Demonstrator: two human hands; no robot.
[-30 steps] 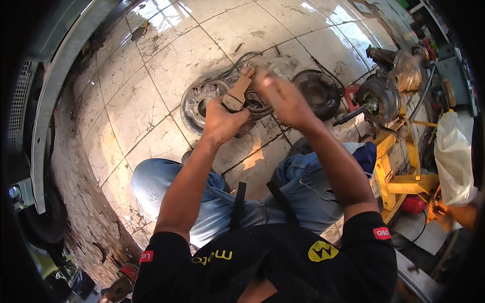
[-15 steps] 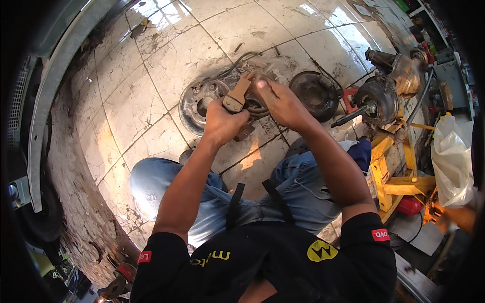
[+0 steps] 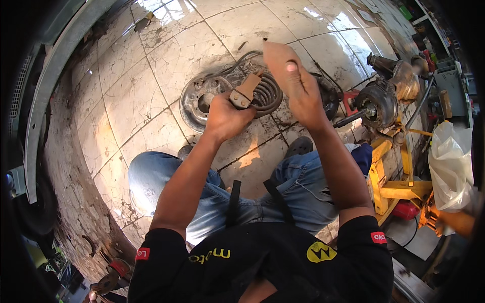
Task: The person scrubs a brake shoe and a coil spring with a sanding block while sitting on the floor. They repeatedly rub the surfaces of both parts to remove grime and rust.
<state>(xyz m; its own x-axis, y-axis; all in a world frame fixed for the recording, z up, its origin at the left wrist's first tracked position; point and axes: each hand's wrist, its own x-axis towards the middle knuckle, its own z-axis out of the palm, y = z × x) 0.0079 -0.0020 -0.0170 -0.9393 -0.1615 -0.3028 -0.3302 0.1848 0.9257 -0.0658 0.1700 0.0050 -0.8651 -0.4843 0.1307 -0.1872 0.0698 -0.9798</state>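
Note:
My left hand (image 3: 226,119) is closed round a flat brown piece with a metal end (image 3: 243,96); two round studs show on that end. I cannot make out its exact kind. Higher up and to the right, my right hand (image 3: 304,98) pinches a thin brown sheet (image 3: 278,56) like sandpaper, its thumb laid on top. The sheet is raised and apart from the brown piece. Beneath my left hand, on the floor, lies a dirty round metal brake plate (image 3: 191,103). A dark coiled hose or spring (image 3: 270,93) sits between the hands.
A dark round plate (image 3: 331,96), partly hidden by my right hand, lies on the tiled floor (image 3: 136,134). To the right, a greasy axle assembly (image 3: 376,103) rests by a yellow stand (image 3: 379,171). A clear plastic bag (image 3: 449,166) hangs farther right.
My right hand has moved up and right, away from the brown piece, and the brown sheet now shows broadly. My left hand has shifted slightly right, still holding the piece.

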